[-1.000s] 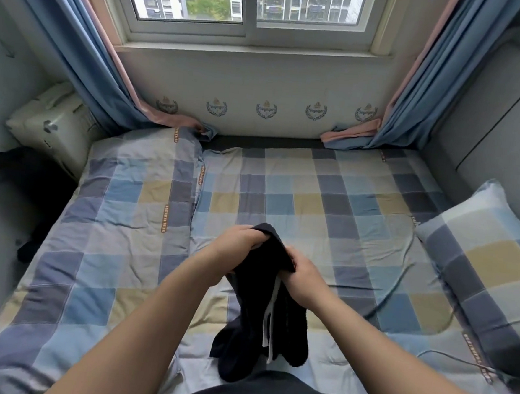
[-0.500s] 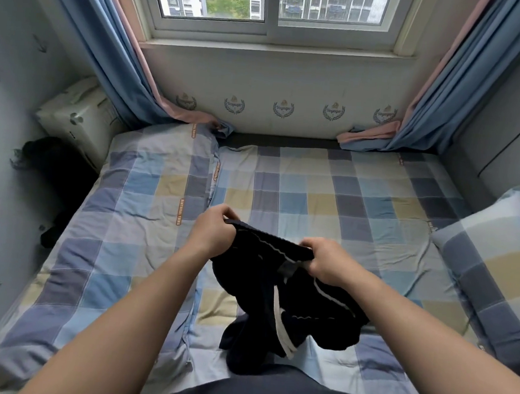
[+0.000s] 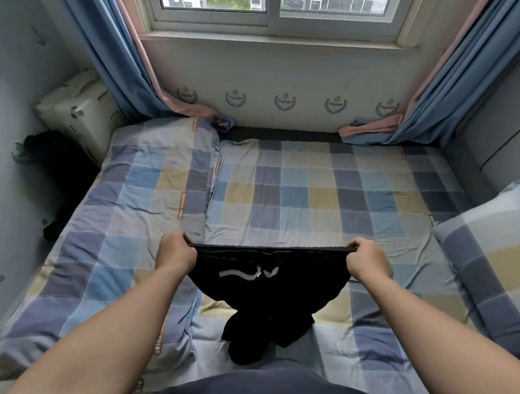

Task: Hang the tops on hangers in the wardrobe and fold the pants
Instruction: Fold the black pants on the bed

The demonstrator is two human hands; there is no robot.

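Fingers (image 3: 184,238) of the left hand (image 3: 176,252) and the right hand (image 3: 369,261) curl tightly round the two ends of the waistband, which is stretched straight between them. The black pants (image 3: 264,292) hang from it above the checked bed (image 3: 314,200), with the legs bunched below. A pillow (image 3: 495,250) lies to the right.

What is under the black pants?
The checked bed lies under the pants. Their hanging legs hide the part right beneath, so I cannot see it.
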